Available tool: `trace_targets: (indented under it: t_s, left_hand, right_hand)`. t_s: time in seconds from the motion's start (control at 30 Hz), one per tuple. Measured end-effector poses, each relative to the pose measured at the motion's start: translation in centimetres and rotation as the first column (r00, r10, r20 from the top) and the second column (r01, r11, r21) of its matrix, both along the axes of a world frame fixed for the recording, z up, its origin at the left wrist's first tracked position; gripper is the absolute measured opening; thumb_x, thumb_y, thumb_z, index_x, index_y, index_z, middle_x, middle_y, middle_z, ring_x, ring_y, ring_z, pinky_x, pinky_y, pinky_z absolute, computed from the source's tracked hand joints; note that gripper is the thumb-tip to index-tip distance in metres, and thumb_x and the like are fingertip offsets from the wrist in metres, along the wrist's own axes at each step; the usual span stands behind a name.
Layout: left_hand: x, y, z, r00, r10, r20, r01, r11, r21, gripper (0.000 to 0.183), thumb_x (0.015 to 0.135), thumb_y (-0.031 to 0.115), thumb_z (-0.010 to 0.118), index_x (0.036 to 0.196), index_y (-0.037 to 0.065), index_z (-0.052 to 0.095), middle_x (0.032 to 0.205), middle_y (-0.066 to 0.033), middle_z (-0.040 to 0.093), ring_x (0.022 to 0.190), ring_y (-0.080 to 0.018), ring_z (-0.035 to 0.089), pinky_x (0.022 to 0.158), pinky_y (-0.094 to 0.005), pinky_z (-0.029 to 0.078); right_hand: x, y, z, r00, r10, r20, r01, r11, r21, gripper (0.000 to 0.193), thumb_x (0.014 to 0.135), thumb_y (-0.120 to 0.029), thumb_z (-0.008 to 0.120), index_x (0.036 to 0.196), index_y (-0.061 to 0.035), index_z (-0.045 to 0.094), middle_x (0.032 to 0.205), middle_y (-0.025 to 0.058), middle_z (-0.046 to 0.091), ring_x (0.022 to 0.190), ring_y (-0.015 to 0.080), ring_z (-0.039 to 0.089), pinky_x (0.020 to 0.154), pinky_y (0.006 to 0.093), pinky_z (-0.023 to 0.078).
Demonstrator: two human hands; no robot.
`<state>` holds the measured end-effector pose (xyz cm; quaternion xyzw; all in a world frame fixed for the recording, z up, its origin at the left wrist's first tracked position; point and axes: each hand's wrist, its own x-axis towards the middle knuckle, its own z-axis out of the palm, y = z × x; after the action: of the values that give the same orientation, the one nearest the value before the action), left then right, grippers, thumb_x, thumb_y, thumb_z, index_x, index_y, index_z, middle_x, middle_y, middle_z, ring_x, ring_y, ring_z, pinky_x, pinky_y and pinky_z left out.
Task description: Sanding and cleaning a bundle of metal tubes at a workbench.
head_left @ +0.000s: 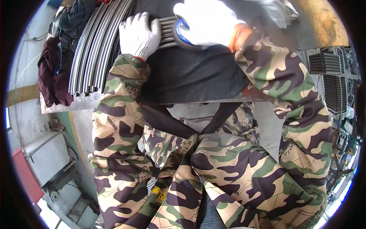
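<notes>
Both gloved hands on the metal strips

Head view: at top centre my left hand (139, 33), in a white glove, lies flat with fingers together, pressing down on a short bundle of grey metal strips (167, 32). Just right of it my right hand (207, 21), also white-gloved, is curled around a round tool with a blue rim (182, 35) that touches the same strips. They rest on a dark mat (190, 76) over the bench. In the upper left a long stack of curved grey rods (95, 49) lies beside dark cloths (51, 72). At the right edge sit black ribbed stacks (324, 63). No labels are legible
</notes>
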<state>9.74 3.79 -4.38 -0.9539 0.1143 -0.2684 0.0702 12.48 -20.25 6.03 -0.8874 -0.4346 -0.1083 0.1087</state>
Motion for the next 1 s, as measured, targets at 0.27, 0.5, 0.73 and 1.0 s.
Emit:
trace_targets:
  t_s: [0.27,0.5,0.73,1.0]
  left_hand:
    - [-1.0,-0.9,0.8,0.976,-0.214,0.048,0.220,0.952,-0.212,0.032,0.099,0.027,0.064,0.117,0.001,0.069,0.115,-0.0138,0.072,0.110,-0.0330,0.066,0.103,-0.0473,0.047]
    - [0.4,-1.8,0.3,0.999,-0.035,-0.026,0.031,0.991,-0.131,0.039,0.104,0.027,0.057,0.130,0.001,0.068,0.131,-0.0181,0.070,0.120,-0.0362,0.063,0.107,-0.0489,0.046]
    - [1.5,-1.2,0.4,0.997,-0.046,-0.061,0.046,0.999,0.007,0.040,0.105,0.030,0.055,0.131,0.002,0.068,0.134,-0.0179,0.068,0.122,-0.0371,0.062,0.107,-0.0493,0.046]
    - [0.8,-0.5,1.4,0.994,0.000,-0.106,-0.011,0.995,-0.100,0.045,0.106,0.034,0.055,0.134,0.001,0.067,0.136,-0.0198,0.067,0.124,-0.0387,0.062,0.108,-0.0493,0.046]
  right_hand:
    - [2.7,-3.8,-0.2,0.993,-0.108,0.056,0.113,0.990,-0.087,0.027,0.092,-0.031,0.066,0.103,-0.0055,0.067,0.093,0.0214,0.068,0.085,0.0427,0.070,0.074,0.0529,0.057]
    - [2.6,-8.1,0.2,0.988,-0.128,0.088,0.139,0.983,-0.120,0.028,0.090,-0.034,0.071,0.100,-0.0081,0.067,0.093,0.0174,0.066,0.086,0.0381,0.070,0.074,0.0502,0.057]
    - [4.9,-9.1,-0.6,0.965,-0.038,0.260,0.052,0.998,-0.047,0.027,0.089,-0.032,0.071,0.096,-0.0063,0.067,0.084,0.0186,0.065,0.078,0.0395,0.068,0.069,0.0500,0.056]
    - [5.0,-7.9,0.2,0.974,-0.138,0.181,0.169,0.972,-0.163,0.031,0.091,-0.033,0.068,0.103,-0.0047,0.067,0.091,0.0201,0.067,0.085,0.0406,0.071,0.073,0.0505,0.058]
